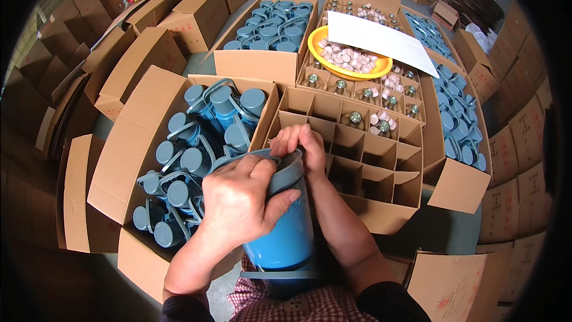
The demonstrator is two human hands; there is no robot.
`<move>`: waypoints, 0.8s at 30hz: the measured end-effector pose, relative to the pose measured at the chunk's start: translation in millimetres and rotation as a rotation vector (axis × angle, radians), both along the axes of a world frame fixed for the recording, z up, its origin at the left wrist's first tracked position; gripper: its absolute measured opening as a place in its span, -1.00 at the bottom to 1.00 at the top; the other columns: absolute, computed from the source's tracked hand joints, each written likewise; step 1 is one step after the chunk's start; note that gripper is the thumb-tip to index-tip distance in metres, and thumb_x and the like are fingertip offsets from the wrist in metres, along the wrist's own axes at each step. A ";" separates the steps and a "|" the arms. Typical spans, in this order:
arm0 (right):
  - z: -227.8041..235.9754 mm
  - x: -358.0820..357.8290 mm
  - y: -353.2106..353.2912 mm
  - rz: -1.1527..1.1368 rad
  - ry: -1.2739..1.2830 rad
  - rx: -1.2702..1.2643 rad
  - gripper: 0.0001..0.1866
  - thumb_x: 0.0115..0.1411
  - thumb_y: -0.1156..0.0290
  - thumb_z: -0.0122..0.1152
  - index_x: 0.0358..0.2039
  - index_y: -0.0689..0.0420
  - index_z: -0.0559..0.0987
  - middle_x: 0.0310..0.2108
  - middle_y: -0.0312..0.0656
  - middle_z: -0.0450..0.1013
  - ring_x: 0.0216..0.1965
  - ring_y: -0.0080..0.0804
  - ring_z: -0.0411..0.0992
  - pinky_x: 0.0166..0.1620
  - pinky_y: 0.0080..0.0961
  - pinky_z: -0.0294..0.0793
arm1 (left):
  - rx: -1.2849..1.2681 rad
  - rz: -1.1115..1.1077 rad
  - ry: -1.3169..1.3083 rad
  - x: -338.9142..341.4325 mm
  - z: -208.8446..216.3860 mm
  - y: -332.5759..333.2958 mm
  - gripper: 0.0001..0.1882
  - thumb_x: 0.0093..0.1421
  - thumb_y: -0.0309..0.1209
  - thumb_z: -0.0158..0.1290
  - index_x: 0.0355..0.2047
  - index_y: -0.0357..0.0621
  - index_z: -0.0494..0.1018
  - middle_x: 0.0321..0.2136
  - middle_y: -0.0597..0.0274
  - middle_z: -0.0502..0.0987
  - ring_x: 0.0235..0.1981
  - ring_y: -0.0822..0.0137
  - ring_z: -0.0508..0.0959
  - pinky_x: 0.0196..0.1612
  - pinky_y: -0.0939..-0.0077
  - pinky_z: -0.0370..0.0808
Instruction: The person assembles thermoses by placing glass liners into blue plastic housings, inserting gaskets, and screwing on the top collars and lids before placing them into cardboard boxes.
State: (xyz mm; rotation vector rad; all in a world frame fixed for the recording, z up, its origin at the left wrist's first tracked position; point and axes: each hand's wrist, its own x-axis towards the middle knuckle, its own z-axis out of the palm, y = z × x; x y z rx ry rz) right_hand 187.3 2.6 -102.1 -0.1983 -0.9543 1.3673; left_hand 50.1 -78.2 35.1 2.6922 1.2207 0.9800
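Observation:
Upright in front of my body is a blue vacuum flask body (281, 240) with a grey collar (290, 174) round its top. My left hand (239, 198) is closed over the near left side of that collar, thumb pressed on the outside. On the far side my right hand (302, 145) has its fingers curled over the rim. Whether anything sits inside the flask is hidden by my hands. A flat grey piece (280, 275) shows lower down by the flask's base. To the left, an open carton (136, 134) holds several blue flasks with grey cup lids and handles.
Ahead stands a divided carton (390, 213) with some silvery glass liners and pale round caps. A yellow basin (357, 76) of caps, partly under a white sheet (381, 39), rests behind it. More flask cartons (256, 67) stand around; stacked boxes (515, 149) line the right.

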 end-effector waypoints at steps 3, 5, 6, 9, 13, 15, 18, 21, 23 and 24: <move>-5.7 0.1 -1.4 0.241 0.158 -0.153 -0.32 0.23 -0.24 -0.24 -0.41 0.23 0.45 -0.33 0.03 0.48 -0.23 -0.21 0.41 -0.10 -0.31 0.35 | -0.013 -0.050 -0.040 12.2 -3.6 4.4 -0.77 -0.08 -0.34 0.21 -0.51 -0.21 0.42 -0.53 0.12 0.50 -0.54 0.11 0.53 -0.46 0.34 0.47; -2.9 0.5 -11.6 0.351 0.192 -0.167 -0.21 0.20 -0.31 -0.33 -0.23 0.26 0.48 -0.19 0.05 0.46 -0.03 -0.07 0.35 0.10 -0.14 0.23 | -0.068 -0.139 -0.100 10.2 -2.4 7.2 -0.82 -0.05 -0.40 0.18 -0.48 -0.22 0.44 -0.50 0.12 0.52 -0.51 0.11 0.55 -0.42 0.35 0.49; 0.1 0.6 -14.2 0.409 0.211 -0.173 -0.14 0.18 -0.35 -0.37 -0.14 0.28 0.49 -0.13 0.06 0.46 0.08 -0.01 0.31 0.20 -0.05 0.17 | -0.095 -0.180 -0.129 7.2 -2.1 9.3 -0.84 -0.04 -0.43 0.16 -0.47 -0.23 0.45 -0.49 0.11 0.54 -0.49 0.11 0.56 -0.40 0.36 0.50; 45.5 41.8 -33.1 0.078 -0.497 0.175 -0.08 0.21 -0.35 -0.46 -0.25 0.34 0.57 -0.14 0.07 0.48 -0.05 -0.14 0.43 0.13 -0.23 0.25 | -0.270 -0.504 -0.598 -36.6 -44.1 32.9 -0.64 0.13 -0.22 0.00 -0.43 -0.35 0.53 -0.39 -0.06 0.58 -0.33 0.06 0.60 -0.22 0.32 0.53; 38.4 51.1 -27.6 0.092 -0.417 0.156 -0.11 0.23 -0.31 -0.47 -0.27 0.31 0.58 -0.19 0.03 0.51 -0.09 -0.14 0.46 0.14 -0.22 0.26 | -0.394 -0.591 -0.536 -39.2 -34.7 45.2 -0.62 0.16 -0.22 -0.01 -0.44 -0.38 0.53 -0.45 -0.04 0.57 -0.34 0.04 0.59 -0.24 0.26 0.52; 14.4 44.0 -3.1 0.451 0.126 0.035 -0.11 0.19 -0.35 -0.41 -0.16 0.31 0.53 -0.06 0.10 0.45 0.05 -0.12 0.36 0.19 -0.18 0.21 | -0.394 -0.468 -0.240 -22.6 6.7 35.3 -0.70 0.11 -0.25 0.06 -0.48 -0.29 0.51 -0.52 0.09 0.52 -0.40 0.09 0.58 -0.32 0.26 0.51; 11.2 1.6 3.5 0.610 0.318 -0.011 -0.12 0.20 -0.34 -0.40 -0.12 0.32 0.50 -0.01 0.15 0.40 0.16 -0.07 0.24 0.23 -0.14 0.14 | -0.091 -0.199 -0.068 25.9 11.6 10.3 -0.59 0.12 -0.13 0.01 -0.43 -0.31 0.52 -0.42 0.01 0.55 -0.38 0.05 0.58 -0.28 0.30 0.53; 27.0 35.9 -20.8 0.343 -0.086 -0.003 -0.16 0.26 -0.26 -0.42 -0.28 0.34 0.56 -0.09 0.12 0.45 0.06 -0.08 0.35 0.20 -0.14 0.17 | -0.105 -0.402 -0.259 5.5 -12.5 23.3 -0.62 0.13 -0.16 -0.02 -0.44 -0.31 0.51 -0.43 -0.01 0.59 -0.43 0.08 0.60 -0.30 0.29 0.53; 52.2 49.8 -31.3 -0.042 -0.603 0.279 -0.28 0.33 -0.07 -0.35 -0.40 0.36 0.59 -0.27 0.07 0.54 -0.12 -0.09 0.47 0.13 -0.17 0.25 | -0.129 -0.611 -0.589 -24.9 -47.4 45.0 -0.60 0.16 -0.16 -0.07 -0.47 -0.30 0.52 -0.44 -0.05 0.60 -0.46 0.09 0.61 -0.33 0.31 0.54; 65.3 44.5 -44.8 -0.172 -0.672 0.254 -0.42 0.32 0.11 -0.27 -0.43 0.34 0.60 -0.37 0.05 0.55 -0.20 -0.12 0.51 0.09 -0.20 0.29 | -0.165 -0.559 -0.617 -28.4 -50.8 42.3 -0.57 0.17 -0.15 -0.11 -0.51 -0.30 0.52 -0.43 -0.07 0.60 -0.46 0.07 0.61 -0.32 0.31 0.53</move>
